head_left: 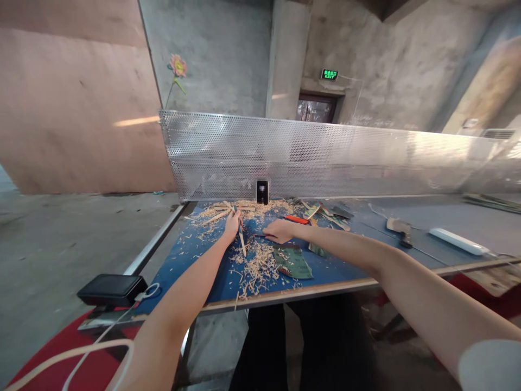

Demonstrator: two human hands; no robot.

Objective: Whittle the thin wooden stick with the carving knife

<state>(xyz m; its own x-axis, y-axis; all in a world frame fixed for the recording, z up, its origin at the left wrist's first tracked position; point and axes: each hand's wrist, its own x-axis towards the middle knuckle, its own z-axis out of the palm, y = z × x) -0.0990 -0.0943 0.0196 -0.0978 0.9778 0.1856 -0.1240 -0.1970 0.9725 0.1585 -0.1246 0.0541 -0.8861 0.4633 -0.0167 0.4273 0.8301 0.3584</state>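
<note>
A: What shows on your feed, starting from the left?
B: I have a black box at the near left corner of the blue tabletop. Further in, some pale wooden strips lie among shavings, just beyond the left hand.
A: And that left hand?
B: I see its fingers closed around 1 slim wooden stick. The grip sits on the upper part; a short end pokes out past the fingers, and the longer part slants down toward me, slightly to the right.
A: Where does the lower end come?
B: Just above a heap of curled wood shavings, between the 2 hands. From here I can't tell whether it touches them.
A: Next along?
B: A thin dark tool, pointing left toward the stick but apart from it. The right hand is wrapped around its other end; what kind of tool, I can't make out.
A: Beyond that?
B: A green sheet lies on the near side of the right wrist, and an orange-red object on the far side. Well to the right I get a tool with a black handle, then a long white bar.
</note>
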